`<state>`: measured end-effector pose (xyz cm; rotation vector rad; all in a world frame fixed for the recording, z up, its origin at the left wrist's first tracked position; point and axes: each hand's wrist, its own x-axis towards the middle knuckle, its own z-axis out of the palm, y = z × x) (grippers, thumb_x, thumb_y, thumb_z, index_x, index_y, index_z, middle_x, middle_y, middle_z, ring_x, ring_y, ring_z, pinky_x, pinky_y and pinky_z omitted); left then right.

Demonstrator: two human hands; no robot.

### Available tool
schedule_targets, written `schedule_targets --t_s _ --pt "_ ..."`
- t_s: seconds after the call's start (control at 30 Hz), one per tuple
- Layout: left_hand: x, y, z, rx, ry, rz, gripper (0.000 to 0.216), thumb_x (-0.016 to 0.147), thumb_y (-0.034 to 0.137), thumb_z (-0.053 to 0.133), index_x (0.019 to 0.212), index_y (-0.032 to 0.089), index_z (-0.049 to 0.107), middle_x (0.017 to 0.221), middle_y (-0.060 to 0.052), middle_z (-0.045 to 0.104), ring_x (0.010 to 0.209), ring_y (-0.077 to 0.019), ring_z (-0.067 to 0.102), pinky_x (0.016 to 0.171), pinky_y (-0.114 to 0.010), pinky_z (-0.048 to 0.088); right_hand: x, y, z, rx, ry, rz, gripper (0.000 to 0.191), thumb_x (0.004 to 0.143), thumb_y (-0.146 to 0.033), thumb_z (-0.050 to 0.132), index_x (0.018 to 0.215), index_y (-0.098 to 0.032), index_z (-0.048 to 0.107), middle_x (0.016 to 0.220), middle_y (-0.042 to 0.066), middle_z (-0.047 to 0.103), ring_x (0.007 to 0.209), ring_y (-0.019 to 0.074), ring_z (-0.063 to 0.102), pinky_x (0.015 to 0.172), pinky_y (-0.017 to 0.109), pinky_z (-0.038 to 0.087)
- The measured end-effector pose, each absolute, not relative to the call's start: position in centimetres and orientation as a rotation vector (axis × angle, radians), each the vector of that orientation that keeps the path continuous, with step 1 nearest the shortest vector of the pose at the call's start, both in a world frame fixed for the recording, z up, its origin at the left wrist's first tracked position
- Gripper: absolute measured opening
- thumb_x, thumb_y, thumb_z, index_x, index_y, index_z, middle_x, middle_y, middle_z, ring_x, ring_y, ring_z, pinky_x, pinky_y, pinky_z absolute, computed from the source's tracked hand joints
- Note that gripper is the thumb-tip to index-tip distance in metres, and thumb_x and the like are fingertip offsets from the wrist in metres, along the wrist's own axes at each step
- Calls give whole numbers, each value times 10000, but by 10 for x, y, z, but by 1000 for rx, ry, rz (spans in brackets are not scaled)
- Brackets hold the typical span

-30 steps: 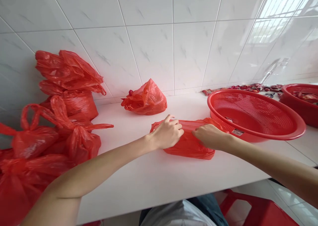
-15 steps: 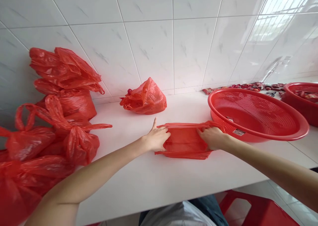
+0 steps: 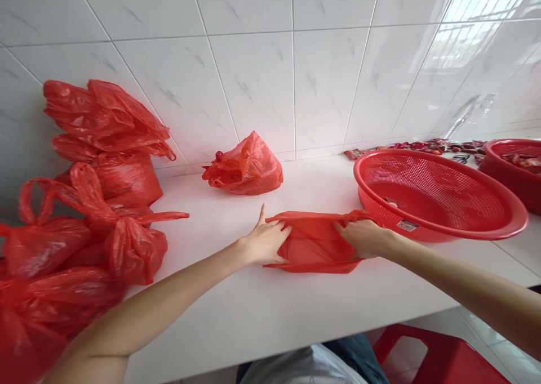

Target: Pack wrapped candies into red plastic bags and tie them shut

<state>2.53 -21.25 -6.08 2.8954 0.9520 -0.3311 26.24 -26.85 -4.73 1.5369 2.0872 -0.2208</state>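
Note:
A flat red plastic bag point(image 3: 318, 244) lies on the white counter point(image 3: 262, 311) in front of me. My left hand point(image 3: 265, 239) grips the bag's left edge, thumb under the rim and index finger stretched out toward the wall. My right hand point(image 3: 362, 238) pinches the bag's right edge. Between the two hands the bag's mouth is pulled wide and its top rim is taut.
A red mesh basket point(image 3: 439, 195) stands right of the bag, a second red basket point(image 3: 513, 170) beyond it. A filled red bag point(image 3: 245, 167) sits by the tiled wall. Several tied red bags point(image 3: 84, 204) pile at the left. A red stool point(image 3: 439, 358) is below.
Both hands moved apart from the bag's middle to its two side edges, stretching the crumpled bag out flat and opening its mouth.

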Motion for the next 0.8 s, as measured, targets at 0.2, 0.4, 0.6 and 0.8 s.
schedule_targets --t_s 0.2,0.4,0.6,0.8 --pt "28 -207 -57 2824 981 -414 422 772 463 707 1099 204 646 1165 -108 713 1126 -309 644 1197 -679 -24 259 -259 -47 1521 2010 -211 694 719 -54 668 1391 -26 498 1043 223 733 955 366 720 682 406 545" --pt "33 -203 -50 2798 1007 -519 446 754 415 737 1106 155 648 1229 -156 676 1191 -314 608 1205 -666 21 249 -247 -38 1440 1966 -224 473 696 -52 699 1167 -98 680 1000 177 742 952 365 712 700 403 547" --pt "38 -205 -45 2833 1001 -655 431 773 415 724 1115 167 640 1261 -169 659 1282 -331 543 1191 -695 77 240 -252 -32 1416 2099 -250 231 845 -64 568 1019 -125 708 1084 166 725 953 278 699 716 336 524" --pt "39 -203 -45 2795 993 -666 533 765 390 721 1229 164 586 1384 -181 592 1322 -329 519 1195 -696 64 254 -243 -49 1507 2054 -316 157 710 -57 709 815 -173 698 796 107 720 729 277 681 611 352 509"
